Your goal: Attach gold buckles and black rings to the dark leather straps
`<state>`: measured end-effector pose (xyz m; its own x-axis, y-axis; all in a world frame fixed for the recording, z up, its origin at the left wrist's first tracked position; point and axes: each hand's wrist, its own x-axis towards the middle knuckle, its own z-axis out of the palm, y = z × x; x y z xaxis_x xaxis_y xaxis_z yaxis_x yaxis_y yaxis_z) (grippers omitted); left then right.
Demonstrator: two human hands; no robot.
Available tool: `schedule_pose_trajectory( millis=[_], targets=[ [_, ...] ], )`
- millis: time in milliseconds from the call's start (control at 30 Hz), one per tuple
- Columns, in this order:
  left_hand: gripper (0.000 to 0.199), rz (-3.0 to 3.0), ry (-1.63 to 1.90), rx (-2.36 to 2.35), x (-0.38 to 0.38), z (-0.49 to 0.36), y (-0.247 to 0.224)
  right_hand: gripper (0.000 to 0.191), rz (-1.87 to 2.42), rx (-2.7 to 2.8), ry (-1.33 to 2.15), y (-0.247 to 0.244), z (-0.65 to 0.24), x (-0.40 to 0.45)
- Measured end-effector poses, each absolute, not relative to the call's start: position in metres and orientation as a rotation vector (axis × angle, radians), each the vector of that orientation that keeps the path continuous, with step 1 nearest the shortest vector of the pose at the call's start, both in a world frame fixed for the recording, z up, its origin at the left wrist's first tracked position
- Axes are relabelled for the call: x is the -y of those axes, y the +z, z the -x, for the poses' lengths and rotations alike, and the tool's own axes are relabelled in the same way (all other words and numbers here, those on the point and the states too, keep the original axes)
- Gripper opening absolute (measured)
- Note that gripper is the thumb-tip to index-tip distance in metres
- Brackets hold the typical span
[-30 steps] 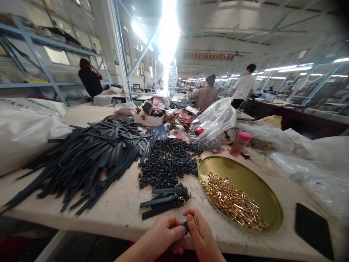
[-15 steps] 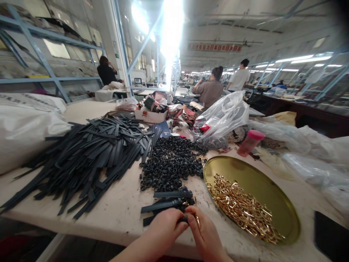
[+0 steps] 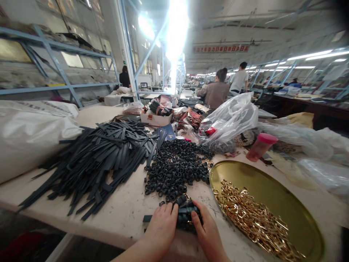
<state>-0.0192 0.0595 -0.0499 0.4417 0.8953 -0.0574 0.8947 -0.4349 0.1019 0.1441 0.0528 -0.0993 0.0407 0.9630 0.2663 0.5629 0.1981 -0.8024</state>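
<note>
My left hand (image 3: 163, 225) lies over the left part of a small bundle of black straps with buckles (image 3: 187, 214) near the table's front edge, its fingers wrapped over them. Around the bundle's right end curl the fingers of my right hand (image 3: 206, 227). Just beyond is a heap of small black loops (image 3: 174, 167). A large pile of flat black strips (image 3: 106, 160) spreads out on the left. Many gold metal buckles (image 3: 253, 214) lie in an oval gold tray (image 3: 275, 189) on the right.
A pink-lidded jar (image 3: 261, 147) stands behind the tray, near a clear plastic bag (image 3: 231, 116). A white sack (image 3: 35, 134) sits at the left. Farther back are a box (image 3: 156, 119), blue shelving (image 3: 54, 87) and several people, one in a brown top (image 3: 217, 92).
My hands were together over a small black piece in front of the strap bundle; now they are apart, on the bundle's two ends. The view has shifted slightly left.
</note>
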Motion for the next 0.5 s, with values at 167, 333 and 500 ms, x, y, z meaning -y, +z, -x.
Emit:
schedule_pose_trajectory(
  millis=[167,333,500],
  targets=[
    [0.030,-2.581,0.055,-1.648,-0.069,0.012,-0.040,0.038,1.419,1.551,0.662,-0.101,-0.147,-0.052],
    [0.025,-2.545,0.221,-1.662,-0.075,0.019,-0.030,0.052,1.334,1.258,0.750,-0.109,-0.151,-0.053],
    [0.034,-2.327,0.515,-1.791,-0.067,0.071,0.007,0.062,1.330,1.175,0.760,-0.106,-0.152,-0.053]
  ],
)
